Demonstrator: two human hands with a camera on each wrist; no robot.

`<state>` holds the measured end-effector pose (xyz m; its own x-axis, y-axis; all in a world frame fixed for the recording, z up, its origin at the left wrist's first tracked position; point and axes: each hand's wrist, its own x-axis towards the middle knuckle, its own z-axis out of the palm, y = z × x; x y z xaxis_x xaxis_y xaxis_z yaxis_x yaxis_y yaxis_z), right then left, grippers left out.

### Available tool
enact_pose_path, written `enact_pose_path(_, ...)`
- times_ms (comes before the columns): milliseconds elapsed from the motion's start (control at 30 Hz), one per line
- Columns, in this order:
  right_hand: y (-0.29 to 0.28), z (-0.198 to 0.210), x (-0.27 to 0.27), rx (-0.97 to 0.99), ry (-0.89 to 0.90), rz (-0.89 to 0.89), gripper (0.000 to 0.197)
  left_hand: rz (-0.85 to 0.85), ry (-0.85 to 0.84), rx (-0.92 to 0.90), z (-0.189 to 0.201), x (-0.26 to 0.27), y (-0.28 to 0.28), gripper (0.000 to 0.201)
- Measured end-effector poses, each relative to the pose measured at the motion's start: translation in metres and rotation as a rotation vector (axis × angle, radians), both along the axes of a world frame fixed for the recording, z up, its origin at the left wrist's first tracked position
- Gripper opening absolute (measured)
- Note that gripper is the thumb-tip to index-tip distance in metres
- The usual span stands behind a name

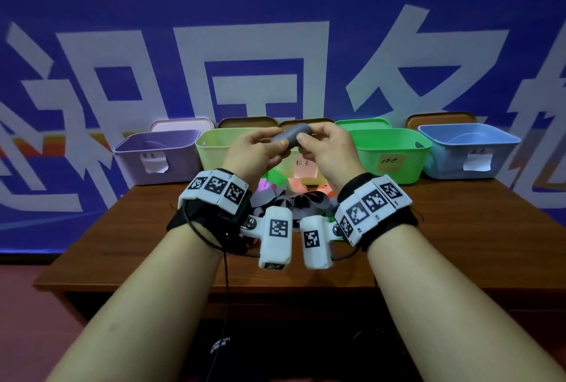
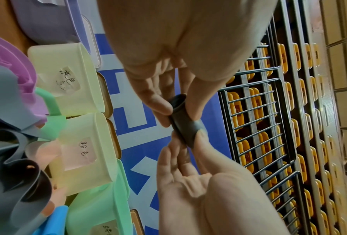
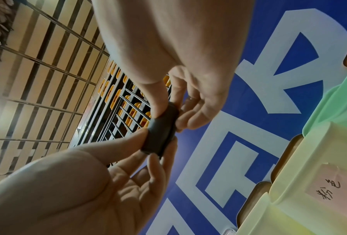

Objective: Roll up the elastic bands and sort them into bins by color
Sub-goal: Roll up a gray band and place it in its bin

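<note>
A grey elastic band (image 1: 291,136) is wound into a short thick roll and held up in the air in front of the bins. My left hand (image 1: 277,139) pinches its left end between thumb and fingers, and my right hand (image 1: 306,135) pinches its right end. The left wrist view shows the grey roll (image 2: 185,123) as a hollow tube, with my left hand (image 2: 177,109) above it and my right hand (image 2: 188,139) below. In the right wrist view the roll (image 3: 161,132) sits between my right hand (image 3: 171,116) and left hand (image 3: 148,146). Loose bands (image 1: 294,199) lie piled on the table under my wrists.
Along the table's back stand a purple bin (image 1: 156,156), two pale yellow-green bins (image 1: 214,149) (image 1: 309,167), a green bin (image 1: 393,152) and a blue bin (image 1: 468,150), each with a paper label. The brown table (image 1: 153,228) ends near my forearms.
</note>
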<state>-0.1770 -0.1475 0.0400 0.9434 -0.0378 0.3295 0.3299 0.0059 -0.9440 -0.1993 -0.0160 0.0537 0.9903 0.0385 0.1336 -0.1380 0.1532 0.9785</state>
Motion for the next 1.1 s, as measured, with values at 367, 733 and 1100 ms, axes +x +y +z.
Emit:
enact_pose_path(367,0.013,-0.002,0.108,-0.034,0.070,0.016,0.034,-0.001,0.022,0.013,-0.012,0.110,0.014,0.023)
enact_pose_path(733,0.083,-0.014,0.290,-0.096,0.369,0.036,0.050,0.128,0.229,0.096,-0.047,0.289,0.073,0.013)
enact_pose_path(1100,0.151,0.037,0.348,-0.181,0.588,0.188,0.009,0.256,0.380,0.067,-0.007,0.346,0.147,0.017)
